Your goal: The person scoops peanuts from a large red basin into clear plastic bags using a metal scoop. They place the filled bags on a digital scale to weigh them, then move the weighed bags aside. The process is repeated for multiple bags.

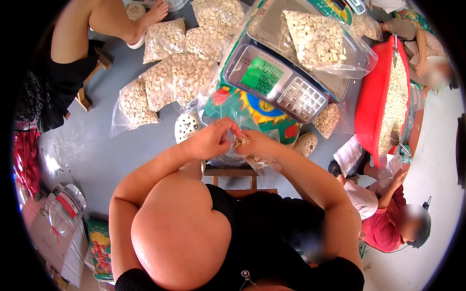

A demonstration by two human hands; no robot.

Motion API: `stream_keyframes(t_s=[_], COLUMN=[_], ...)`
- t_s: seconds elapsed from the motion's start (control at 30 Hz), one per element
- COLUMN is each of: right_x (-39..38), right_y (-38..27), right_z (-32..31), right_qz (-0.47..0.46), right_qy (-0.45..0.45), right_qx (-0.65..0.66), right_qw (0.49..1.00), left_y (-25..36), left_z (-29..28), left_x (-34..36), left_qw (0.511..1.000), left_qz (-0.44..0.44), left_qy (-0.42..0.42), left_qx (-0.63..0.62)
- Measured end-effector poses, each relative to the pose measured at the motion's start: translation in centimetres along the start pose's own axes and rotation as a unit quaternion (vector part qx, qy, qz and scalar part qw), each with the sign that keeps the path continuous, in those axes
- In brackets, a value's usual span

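Observation:
My left hand (211,140) and my right hand (259,146) meet in front of my lap. Between them is a clear plastic bag (265,166) with a few pale pumpkin seeds (241,141) showing. My right fingers are wrapped round the bag and seeds. The left fingers are curled, with the index fingertip at the right hand's fingers; what they pinch is hard to make out. Just beyond stands a digital scale (272,77) with a lit green display. On its metal pan lies a filled clear bag of pumpkin seeds (315,41).
Several filled seed bags (167,77) lie on the floor to the left. At the right stands a red tub (371,102) of seeds with a metal scoop (395,138). A person's bare leg (111,22) is at upper left; co-workers sit at right, one in a red top (383,228).

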State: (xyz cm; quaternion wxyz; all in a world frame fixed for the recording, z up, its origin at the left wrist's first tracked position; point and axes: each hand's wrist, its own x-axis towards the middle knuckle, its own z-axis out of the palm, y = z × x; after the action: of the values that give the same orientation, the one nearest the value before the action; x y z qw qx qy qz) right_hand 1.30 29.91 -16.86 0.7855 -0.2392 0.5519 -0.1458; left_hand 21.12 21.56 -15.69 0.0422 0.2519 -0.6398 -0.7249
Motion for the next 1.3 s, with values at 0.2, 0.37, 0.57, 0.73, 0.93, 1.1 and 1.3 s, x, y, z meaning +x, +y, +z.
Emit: stream_keyframes(t_s=[0.2,0.37,0.57,0.73,0.93,1.1,1.3], right_x=[7.5,6.7,-2.5,-12.9,-11.9,-5.3,-3.2], right_y=[4.0,4.4,-1.7,-14.2,-20.7,-22.1,-23.2], right_z=[-0.4,1.3,-0.3,-2.5,-12.4,-18.0,-17.1], right_qz=[-0.094,-0.048,-0.09,-0.221,-0.156,-0.114,-0.081], right_qy=[0.116,0.117,-0.032,0.289,0.426,0.387,0.451], right_qx=[0.105,-0.069,-0.437,-0.443,-0.645,-0.676,-0.649], right_qw=[0.983,0.99,0.894,0.819,0.615,0.616,0.607], left_y=[-0.4,-1.8,-2.9,-4.9,-3.9,-4.4,-4.5], left_z=[0.1,0.1,-0.2,0.6,0.8,0.9,0.5], left_x=[0.2,0.1,0.1,0.0,0.6,0.4,0.3], left_qw=[0.983,0.954,0.953,0.957,0.962,0.963,0.963], left_qz=[-0.063,-0.104,-0.118,-0.131,-0.119,-0.114,-0.104], left_qy=[-0.032,-0.02,-0.012,-0.004,-0.051,-0.076,-0.05], left_qx=[-0.169,-0.28,-0.28,-0.26,-0.241,-0.232,-0.243])
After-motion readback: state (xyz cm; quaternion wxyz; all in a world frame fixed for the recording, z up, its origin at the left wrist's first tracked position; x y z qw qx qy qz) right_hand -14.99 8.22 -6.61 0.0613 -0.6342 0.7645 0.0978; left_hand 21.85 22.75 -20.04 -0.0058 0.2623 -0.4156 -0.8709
